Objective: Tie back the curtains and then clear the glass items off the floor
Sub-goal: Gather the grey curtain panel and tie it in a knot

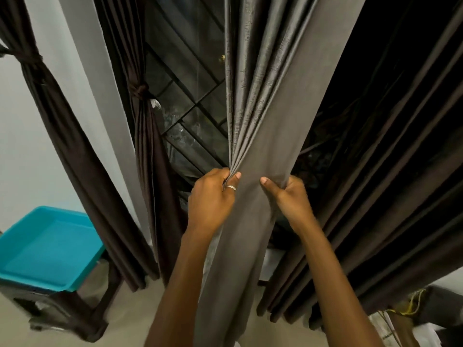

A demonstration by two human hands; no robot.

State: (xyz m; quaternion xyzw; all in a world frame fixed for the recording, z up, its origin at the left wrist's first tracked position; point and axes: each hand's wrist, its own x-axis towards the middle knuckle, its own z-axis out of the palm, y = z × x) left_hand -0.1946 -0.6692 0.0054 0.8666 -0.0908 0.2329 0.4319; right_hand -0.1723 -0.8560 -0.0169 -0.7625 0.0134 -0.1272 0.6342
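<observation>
A grey curtain panel hangs down the middle of the head view, bunched into folds at hand height. My left hand, with a ring on the thumb, grips its left edge. My right hand grips its right edge at the same height. A dark brown curtain to the left is knotted back beside the window. Another dark brown curtain at the far left is also tied in a knot. More dark brown curtain hangs loose to the right. No glass items are visible.
A turquoise plastic tray rests on a dark stool at the lower left. The window has a dark diagonal metal grille. White wall is at the left. Cluttered items with yellow cord sit at the lower right.
</observation>
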